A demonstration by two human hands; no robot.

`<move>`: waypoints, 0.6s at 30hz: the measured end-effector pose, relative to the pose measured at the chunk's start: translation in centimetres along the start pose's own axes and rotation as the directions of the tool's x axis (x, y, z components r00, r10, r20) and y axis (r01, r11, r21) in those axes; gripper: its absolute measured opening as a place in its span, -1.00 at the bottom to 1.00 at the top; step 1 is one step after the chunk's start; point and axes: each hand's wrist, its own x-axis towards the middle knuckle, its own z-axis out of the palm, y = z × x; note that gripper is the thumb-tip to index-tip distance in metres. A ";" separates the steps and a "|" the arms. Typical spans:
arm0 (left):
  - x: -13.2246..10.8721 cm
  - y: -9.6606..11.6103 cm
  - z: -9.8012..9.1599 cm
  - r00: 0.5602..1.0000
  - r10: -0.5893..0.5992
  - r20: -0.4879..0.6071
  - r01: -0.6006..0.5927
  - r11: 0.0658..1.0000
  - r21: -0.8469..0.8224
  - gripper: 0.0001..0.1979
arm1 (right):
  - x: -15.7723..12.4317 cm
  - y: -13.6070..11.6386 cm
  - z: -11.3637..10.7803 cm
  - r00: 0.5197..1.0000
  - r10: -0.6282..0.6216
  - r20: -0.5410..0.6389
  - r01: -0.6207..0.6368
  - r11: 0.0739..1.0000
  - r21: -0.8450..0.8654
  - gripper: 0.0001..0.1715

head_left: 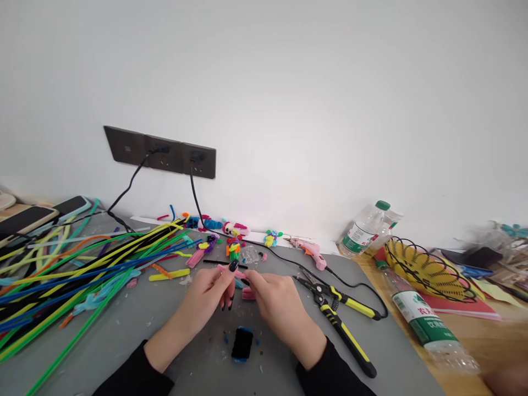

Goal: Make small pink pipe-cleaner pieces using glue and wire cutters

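Note:
Over the grey mat, my left hand [205, 293] pinches a short piece of pink pipe cleaner [240, 274] between thumb and finger. My right hand [282, 303] is closed at the other end of that same piece, its fingertips partly hidden. Just beyond the hands lie a thin black stick [210, 262] and a small figure of orange, green and red pipe cleaner [234, 250]. A bundle of pink pieces [248, 293] shows between the hands. Nearer to me is a black fuzzy block with blue edges [242, 344].
Many coloured pipe cleaners [103, 275] spread across the left. Yellow-and-black pliers [338, 313] lie open at my right, below a pink glue gun [310, 250] with its cord. Water bottles [427, 319] and a yellow wire basket [424, 272] are further right. A blurred hand [507, 379] shows at lower right.

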 end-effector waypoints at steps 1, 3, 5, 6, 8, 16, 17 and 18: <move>0.0 -0.1 0.1 1.000 -0.002 0.011 0.002 1.000 0.012 -0.32 | 0.0 -0.1 0.1 1.000 -0.013 0.003 0.013 1.000 -0.002 -0.79; -0.1 -0.1 0.2 1.000 0.000 0.010 -0.001 1.000 0.024 -0.31 | -0.1 -0.2 0.2 0.999 -0.029 0.013 0.029 1.000 -0.004 -0.79; -0.1 -0.1 0.2 1.000 0.006 -0.002 -0.006 0.999 0.051 -0.33 | -0.1 -0.3 0.4 1.000 -0.019 0.016 0.019 1.000 -0.006 -0.79; -0.1 -0.1 0.2 1.000 0.015 -0.015 -0.014 0.997 0.076 -0.34 | 0.0 -0.4 0.4 1.000 -0.009 0.020 0.009 1.000 -0.006 -0.78; -0.1 -0.2 0.1 0.997 0.054 -0.052 -0.046 0.987 0.152 -0.37 | 0.0 -0.4 0.5 0.999 0.011 0.038 -0.011 1.000 -0.006 -0.77; -0.3 -0.4 -0.2 0.946 0.305 -0.112 -0.240 0.888 0.393 -0.46 | 0.0 -0.6 0.1 0.998 0.025 0.050 -0.025 1.000 0.008 -0.76; -0.3 -0.4 -0.2 0.951 0.289 -0.110 -0.232 0.901 0.366 -0.46 | 0.0 -0.6 0.1 0.999 0.020 0.046 -0.021 1.000 0.015 -0.75; -0.3 -0.4 -0.2 0.958 0.268 -0.105 -0.220 0.917 0.332 -0.45 | 0.0 -0.7 0.1 0.999 0.017 0.043 -0.018 1.000 0.024 -0.76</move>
